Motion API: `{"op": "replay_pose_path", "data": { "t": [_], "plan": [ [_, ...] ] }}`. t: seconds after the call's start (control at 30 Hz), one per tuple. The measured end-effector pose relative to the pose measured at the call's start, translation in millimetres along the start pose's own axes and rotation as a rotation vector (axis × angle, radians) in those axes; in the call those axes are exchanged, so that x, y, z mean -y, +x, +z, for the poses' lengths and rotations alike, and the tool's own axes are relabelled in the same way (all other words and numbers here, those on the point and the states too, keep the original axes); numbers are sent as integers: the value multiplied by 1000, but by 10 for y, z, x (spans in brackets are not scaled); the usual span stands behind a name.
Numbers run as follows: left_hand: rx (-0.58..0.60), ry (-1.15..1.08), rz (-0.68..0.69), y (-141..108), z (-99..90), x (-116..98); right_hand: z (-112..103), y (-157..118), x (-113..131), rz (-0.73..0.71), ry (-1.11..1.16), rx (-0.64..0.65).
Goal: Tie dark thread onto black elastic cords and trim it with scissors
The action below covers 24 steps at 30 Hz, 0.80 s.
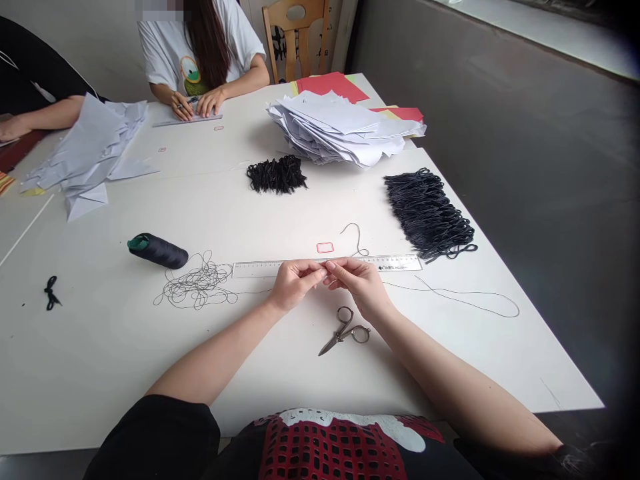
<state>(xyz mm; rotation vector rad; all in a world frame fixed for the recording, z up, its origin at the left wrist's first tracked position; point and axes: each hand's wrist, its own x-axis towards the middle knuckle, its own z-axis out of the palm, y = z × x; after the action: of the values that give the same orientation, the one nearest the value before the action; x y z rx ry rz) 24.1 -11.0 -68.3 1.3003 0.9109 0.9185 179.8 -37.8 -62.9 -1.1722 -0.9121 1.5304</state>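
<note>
My left hand (296,283) and my right hand (356,280) meet fingertip to fingertip, both pinching a thin dark thread (255,292). From my left hand the thread runs to a loose tangle of thread (197,283); on the right a long thread loop (480,293) lies on the table. Just beyond my hands is a clear ruler (400,263), partly hidden by them. A curl of thread (357,240) rests above the ruler. Below my hands lies a pair of small metal scissors (344,333), blades pointing lower left. A spool of dark thread (159,251) lies on its side behind the tangle.
A bundle of dark looped cords (427,210) lies at right, a smaller black bundle (277,175) farther back. A stack of white papers (345,127) stands behind. A black knotted piece (51,293) is at far left. Across the table (125,373) two people sit by other papers (95,147).
</note>
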Motion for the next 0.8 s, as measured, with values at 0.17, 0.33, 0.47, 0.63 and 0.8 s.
{"op": "replay_pose_path", "data": {
  "t": [0.17, 0.33, 0.47, 0.63, 0.8],
  "plan": [
    [3, -19, -1, -1, 8, -12, -14, -1, -7, -2, 12, 16],
    [2, -40, -7, 2, 16, -16, -8, -3, -3, 10, 26, 18],
    [23, -53, -16, -5, 26, -13, 3, -6, 0, 2, 9, 20],
    [31, -136, -110, -19, 37, -45, 27, -3, 56, 3, 139, 40],
    [33, -229, -300, -18, -4, -138, -53, 81, 189, 9, 322, -23]
  ]
}}
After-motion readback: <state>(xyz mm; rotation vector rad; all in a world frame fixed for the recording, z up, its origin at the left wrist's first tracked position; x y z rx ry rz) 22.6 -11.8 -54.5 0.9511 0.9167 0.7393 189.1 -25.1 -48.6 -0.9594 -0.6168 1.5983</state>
